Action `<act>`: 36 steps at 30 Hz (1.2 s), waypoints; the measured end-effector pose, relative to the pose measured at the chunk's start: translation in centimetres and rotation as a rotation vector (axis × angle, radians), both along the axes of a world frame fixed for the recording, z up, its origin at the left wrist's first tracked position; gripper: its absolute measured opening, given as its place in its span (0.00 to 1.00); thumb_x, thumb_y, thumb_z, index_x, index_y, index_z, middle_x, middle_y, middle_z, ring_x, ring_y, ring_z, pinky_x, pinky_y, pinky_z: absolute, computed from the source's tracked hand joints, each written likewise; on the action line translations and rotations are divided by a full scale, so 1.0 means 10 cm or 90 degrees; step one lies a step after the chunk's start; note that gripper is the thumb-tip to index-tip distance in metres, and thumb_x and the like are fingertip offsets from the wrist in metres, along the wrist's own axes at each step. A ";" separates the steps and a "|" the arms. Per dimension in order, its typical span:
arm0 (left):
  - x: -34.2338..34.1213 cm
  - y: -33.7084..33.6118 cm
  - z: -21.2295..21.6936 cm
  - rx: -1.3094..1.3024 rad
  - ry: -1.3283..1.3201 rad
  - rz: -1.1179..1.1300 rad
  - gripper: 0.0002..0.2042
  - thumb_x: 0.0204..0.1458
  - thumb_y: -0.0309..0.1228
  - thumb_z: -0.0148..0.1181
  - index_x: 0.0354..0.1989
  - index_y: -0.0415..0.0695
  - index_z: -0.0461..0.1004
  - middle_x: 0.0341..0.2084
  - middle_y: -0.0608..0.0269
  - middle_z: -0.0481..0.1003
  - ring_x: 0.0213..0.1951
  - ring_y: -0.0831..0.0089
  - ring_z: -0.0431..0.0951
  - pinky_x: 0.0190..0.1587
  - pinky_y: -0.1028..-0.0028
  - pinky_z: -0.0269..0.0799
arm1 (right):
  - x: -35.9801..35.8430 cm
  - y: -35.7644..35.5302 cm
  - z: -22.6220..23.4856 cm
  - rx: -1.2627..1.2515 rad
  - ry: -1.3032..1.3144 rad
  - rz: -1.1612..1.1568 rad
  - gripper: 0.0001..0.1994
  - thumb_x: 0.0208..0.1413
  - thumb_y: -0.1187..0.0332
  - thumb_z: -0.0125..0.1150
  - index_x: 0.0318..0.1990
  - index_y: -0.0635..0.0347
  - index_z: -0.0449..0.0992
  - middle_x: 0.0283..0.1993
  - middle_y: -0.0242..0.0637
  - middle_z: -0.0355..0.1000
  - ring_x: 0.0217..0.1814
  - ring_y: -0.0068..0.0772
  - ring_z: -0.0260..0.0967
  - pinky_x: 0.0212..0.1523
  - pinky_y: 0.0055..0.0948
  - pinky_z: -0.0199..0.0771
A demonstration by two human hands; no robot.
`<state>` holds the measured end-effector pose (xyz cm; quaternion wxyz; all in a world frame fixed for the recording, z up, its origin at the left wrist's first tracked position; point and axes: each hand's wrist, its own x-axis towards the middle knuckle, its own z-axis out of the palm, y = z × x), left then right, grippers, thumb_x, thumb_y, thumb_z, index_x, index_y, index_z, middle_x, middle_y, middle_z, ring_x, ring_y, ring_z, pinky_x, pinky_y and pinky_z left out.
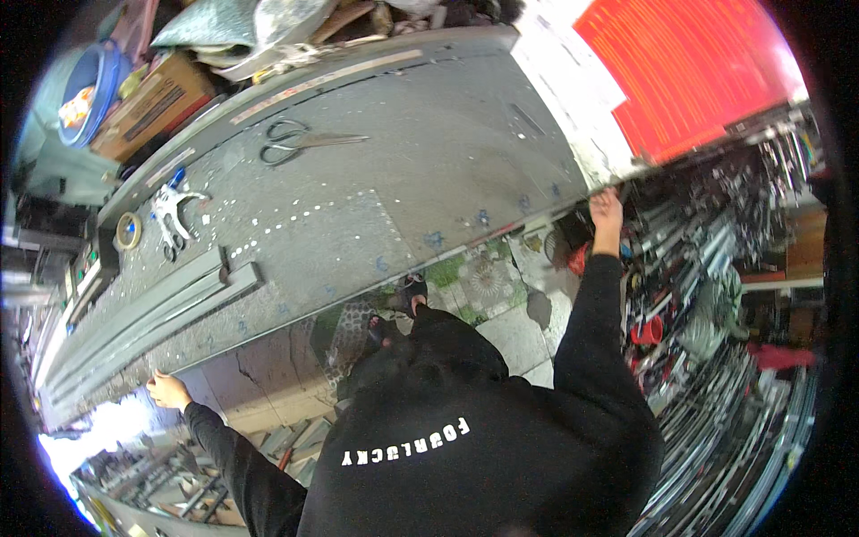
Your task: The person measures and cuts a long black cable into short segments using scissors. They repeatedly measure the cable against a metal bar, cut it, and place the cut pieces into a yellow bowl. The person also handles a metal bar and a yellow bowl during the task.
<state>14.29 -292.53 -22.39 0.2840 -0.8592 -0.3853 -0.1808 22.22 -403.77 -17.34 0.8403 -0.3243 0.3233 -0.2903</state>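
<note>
My left hand (168, 391) is at the near left edge of the grey worktable (429, 116), fingers curled and pressed together. At the table's near right corner, my right hand (607, 213) has its fingers closed in a pinch. A thin pale line runs along the front edge between both hands; whether it is a separate strip or the table's own rim, I cannot tell. Large dark-handled scissors (309, 141) lie on the tabletop. Several long grey metal profiles (152, 313) rest at its left end, near my left hand.
At the far left of the table are a white spring clamp (170, 210) and a tape roll (129, 230). Beyond stand a cardboard box (152, 107) and blue basin (94, 94). A red sheet (684, 72) is at right, above stacked metal bars (716, 438).
</note>
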 end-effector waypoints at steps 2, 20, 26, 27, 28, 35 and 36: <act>-0.41 0.37 0.09 -0.435 -0.052 -0.073 0.23 0.60 0.53 0.42 0.46 0.51 0.79 0.55 0.54 0.69 0.59 0.56 0.64 0.59 0.59 0.59 | -0.08 0.29 0.18 -0.036 -0.188 0.046 0.08 0.61 0.65 0.54 0.31 0.56 0.68 0.21 0.24 0.58 0.18 0.23 0.50 0.22 0.28 0.58; 0.28 -4.62 1.96 -1.327 -0.120 -0.955 0.22 0.58 0.49 0.49 0.36 0.39 0.77 0.65 0.48 0.50 0.63 0.52 0.57 0.63 0.54 0.51 | -0.06 4.73 1.85 -0.819 -0.174 0.950 0.06 0.55 0.70 0.58 0.33 0.64 0.77 0.25 0.43 0.73 0.23 0.36 0.70 0.26 0.31 0.67; 0.30 -4.37 1.95 -0.480 -0.092 -0.684 0.10 0.55 0.32 0.52 0.25 0.45 0.78 0.56 0.56 0.65 0.59 0.58 0.61 0.62 0.58 0.50 | 0.17 4.61 1.91 -1.098 -0.367 0.787 0.02 0.50 0.72 0.61 0.30 0.61 0.77 0.26 0.37 0.73 0.31 0.38 0.69 0.40 0.33 0.65; 0.30 -4.20 1.91 -0.560 -0.132 -0.692 0.11 0.53 0.32 0.53 0.20 0.45 0.75 0.48 0.59 0.69 0.56 0.57 0.62 0.59 0.60 0.50 | 0.27 4.51 1.90 -1.162 -0.351 0.745 0.02 0.48 0.73 0.61 0.29 0.59 0.77 0.26 0.36 0.73 0.31 0.37 0.69 0.42 0.33 0.64; 0.27 -4.05 1.85 -0.675 -0.259 -0.684 0.13 0.53 0.35 0.53 0.18 0.45 0.74 0.45 0.61 0.68 0.54 0.58 0.62 0.58 0.60 0.50 | 0.36 4.41 1.87 -1.210 -0.335 0.666 0.01 0.47 0.73 0.62 0.28 0.58 0.77 0.25 0.35 0.73 0.31 0.36 0.68 0.44 0.33 0.62; -0.15 -3.27 1.37 -0.342 -0.137 -0.592 0.13 0.54 0.41 0.55 0.23 0.47 0.74 0.42 0.64 0.66 0.53 0.59 0.61 0.55 0.57 0.51 | 0.02 4.65 0.72 -0.947 -0.320 0.925 0.10 0.57 0.65 0.56 0.26 0.57 0.75 0.27 0.35 0.74 0.28 0.38 0.65 0.36 0.34 0.64; -0.24 -3.16 1.29 -0.272 -0.105 -0.576 0.13 0.53 0.43 0.56 0.24 0.48 0.75 0.41 0.64 0.67 0.52 0.59 0.62 0.54 0.57 0.52 | -0.18 4.79 0.52 -0.826 -0.210 1.043 0.10 0.59 0.66 0.54 0.27 0.59 0.73 0.25 0.33 0.73 0.27 0.30 0.66 0.33 0.30 0.66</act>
